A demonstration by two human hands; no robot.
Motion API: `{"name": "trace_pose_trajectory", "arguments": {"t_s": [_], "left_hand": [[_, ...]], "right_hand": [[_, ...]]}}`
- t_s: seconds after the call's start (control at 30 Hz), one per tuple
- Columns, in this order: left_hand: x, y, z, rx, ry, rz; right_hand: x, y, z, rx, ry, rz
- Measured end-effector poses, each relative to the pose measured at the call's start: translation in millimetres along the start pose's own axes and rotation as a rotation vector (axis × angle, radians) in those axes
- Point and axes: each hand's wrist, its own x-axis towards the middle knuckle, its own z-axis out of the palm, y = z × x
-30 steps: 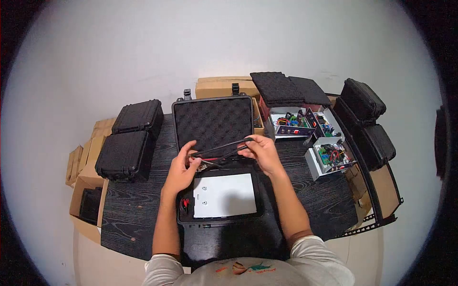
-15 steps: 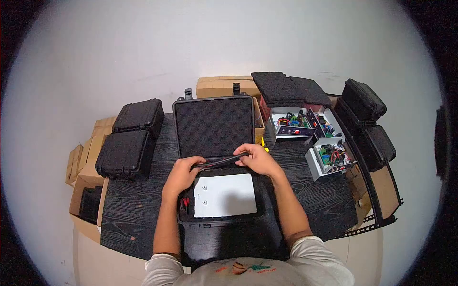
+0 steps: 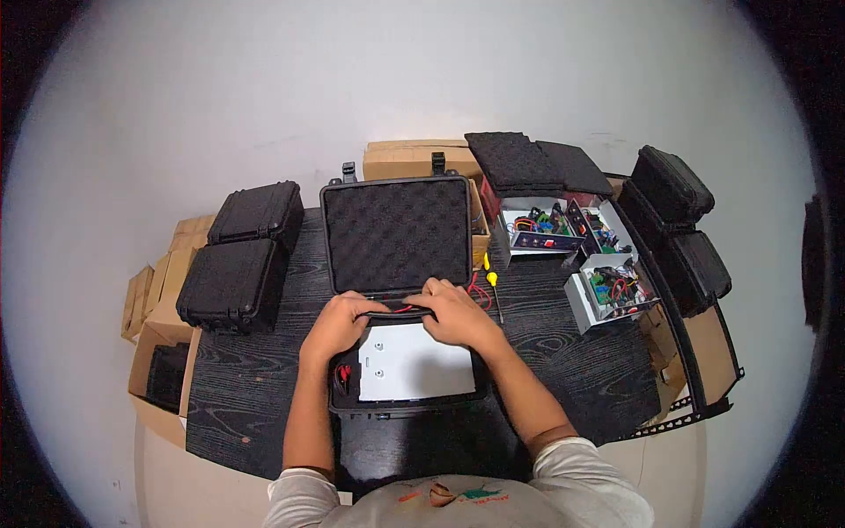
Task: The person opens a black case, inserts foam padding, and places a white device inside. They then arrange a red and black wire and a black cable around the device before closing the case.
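An open black case (image 3: pixel 398 412) stands before me, its raised lid lined with dark egg-crate foam (image 3: pixel 396 233). Inside lies a white panel (image 3: pixel 415 361), with a red and black connector (image 3: pixel 343 377) at its left. At the hinge-side edge of the case base, my left hand (image 3: pixel 336 326) and my right hand (image 3: pixel 447 312) press their closed fingers on a dark cable with a red part (image 3: pixel 402 309) between them. Red wire (image 3: pixel 481 292) loops out to the right of my right hand, near a yellow-handled screwdriver (image 3: pixel 492 279).
Closed black cases stand at the left (image 3: pixel 231 277) and the right (image 3: pixel 671 189). Open white boxes with circuit boards (image 3: pixel 539 246) sit at the back right, beside dark foam sheets (image 3: pixel 519 163). A cardboard box (image 3: pixel 141 387) is at the lower left.
My right hand has moved left and slightly down, closer to my left hand. The dark cable is lower, against the case edge. Red wire and the screwdriver now show at the right.
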Motion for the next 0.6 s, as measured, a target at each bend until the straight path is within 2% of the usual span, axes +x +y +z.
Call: {"name": "trace_pose_trajectory", "arguments": {"t_s": [0.2,0.4,0.5,0.6], "left_hand": [[-1,3,0,0.064,0.040,-0.048],[-1,-5,4,0.128,0.076,0.028],[-2,-2,1,0.143,0.074,0.051],[-2,-4,-3,-0.012,0.079,0.027]], "right_hand": [[4,9,5,0.071,0.131,-0.107],[3,19,7,0.168,0.077,-0.133],[5,21,6,0.206,0.035,-0.034],[5,20,10,0.108,0.143,-0.102]]}}
